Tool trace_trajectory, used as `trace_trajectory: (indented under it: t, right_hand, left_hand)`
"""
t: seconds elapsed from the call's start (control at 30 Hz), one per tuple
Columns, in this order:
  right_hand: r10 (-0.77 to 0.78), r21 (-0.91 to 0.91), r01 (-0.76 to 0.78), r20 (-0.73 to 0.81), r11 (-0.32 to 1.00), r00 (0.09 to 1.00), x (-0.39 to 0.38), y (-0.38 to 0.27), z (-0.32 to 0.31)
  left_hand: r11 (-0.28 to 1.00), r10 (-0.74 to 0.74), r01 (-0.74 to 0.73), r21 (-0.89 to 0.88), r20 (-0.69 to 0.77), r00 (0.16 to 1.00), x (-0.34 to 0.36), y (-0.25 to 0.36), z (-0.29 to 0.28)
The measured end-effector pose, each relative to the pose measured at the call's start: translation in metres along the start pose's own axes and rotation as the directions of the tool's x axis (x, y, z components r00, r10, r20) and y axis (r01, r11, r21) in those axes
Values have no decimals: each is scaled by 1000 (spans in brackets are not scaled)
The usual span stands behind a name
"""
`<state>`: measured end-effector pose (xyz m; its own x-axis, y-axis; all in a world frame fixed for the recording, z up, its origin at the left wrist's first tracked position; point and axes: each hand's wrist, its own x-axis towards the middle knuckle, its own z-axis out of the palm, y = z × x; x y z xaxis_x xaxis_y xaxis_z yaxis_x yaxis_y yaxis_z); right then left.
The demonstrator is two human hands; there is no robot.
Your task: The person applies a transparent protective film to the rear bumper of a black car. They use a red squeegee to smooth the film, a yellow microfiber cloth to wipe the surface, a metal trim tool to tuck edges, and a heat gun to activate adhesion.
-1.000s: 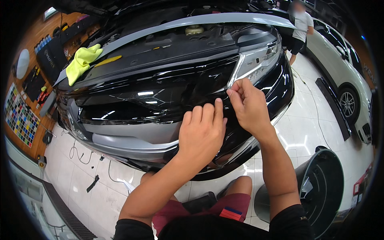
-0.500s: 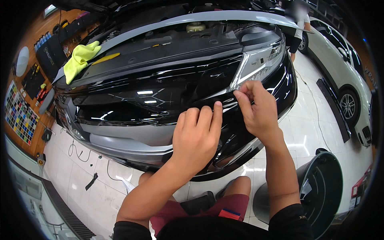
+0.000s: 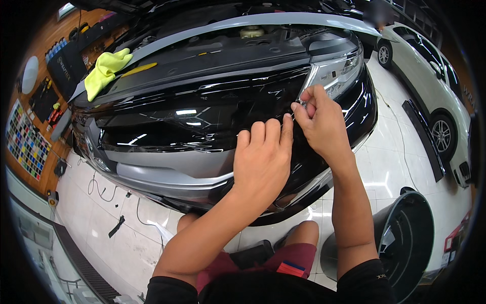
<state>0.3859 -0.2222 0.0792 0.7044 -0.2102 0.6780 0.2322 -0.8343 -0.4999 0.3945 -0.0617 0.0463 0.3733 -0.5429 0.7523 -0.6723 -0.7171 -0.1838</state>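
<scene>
A glossy black car front bumper (image 3: 167,124) stretches across the view, with a grey lower panel (image 3: 172,164) under it. My left hand (image 3: 263,159) lies on the bumper's right part, its fingers stretched out, holding nothing visible. Just beyond those fingertips, my right hand (image 3: 321,121) pinches thumb and forefinger together near the inner lower corner of the clear headlight (image 3: 334,76). What sits in that pinch is too small to make out. Wrinkled, shiny streaks show on the black surface to the left of my hands.
A yellow-green cloth (image 3: 106,73) and a yellow tool (image 3: 139,69) rest along the open engine bay. A long grey strip (image 3: 253,21) spans it. At right stand a dark bin (image 3: 410,238), a long black panel (image 3: 422,139) and a white car (image 3: 430,76). A red-blue flat piece (image 3: 291,268) is on my shorts.
Both hands have shifted slightly up the bumper, the left also to the right. The right hand still pinches, beside the headlight. The person at the back right has mostly gone from sight.
</scene>
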Motion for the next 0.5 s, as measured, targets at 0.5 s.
trace_trajectory:
  t: [0.5]
  right_hand:
    - [412,31,-440,296,897,862,-211,27,-14]
  left_hand:
    - [997,-53,55,-47,38,998,0,8,5]
